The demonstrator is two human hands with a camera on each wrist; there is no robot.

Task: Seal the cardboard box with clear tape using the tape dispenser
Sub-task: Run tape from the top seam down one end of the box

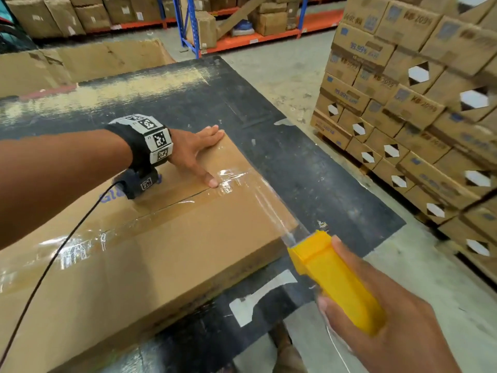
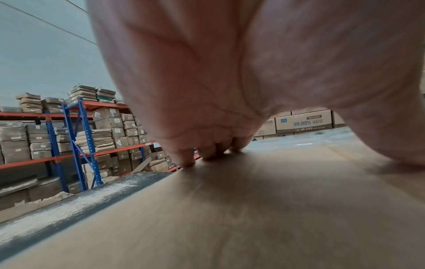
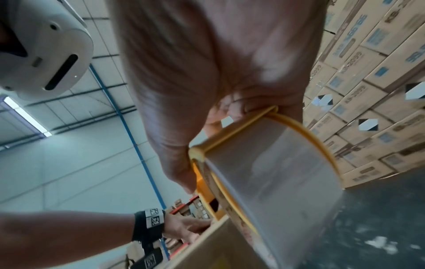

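The cardboard box point(image 1: 150, 238) lies flat on a dark table point(image 1: 309, 162), its long axis running from the person's near left toward the far right. The left hand point(image 1: 193, 152) rests on the box top near the far right end, fingers straight and spread, the thumb pressing the tape down just beside the flap seam. The right hand point(image 1: 384, 313) is curled around the yellow tape dispenser point(image 1: 333, 278), which hangs off the box's right edge, past the corner and a little below the top face.

A stretch of clear tape point(image 1: 269, 203) runs from the thumb across the short width of the box, over the edge and into the dispenser's mouth. That line is what matters next: the strip crosses the seam at the right end rather than following it, and its free span is taut between the box edge and the dispenser. Judging by this, the coming move is to pull the tape down the side wall and cut it, work for the right hand, which is nearer that edge, while the left pins the strip in place.

Another shiny band of tape already lies along the seam toward the left end.
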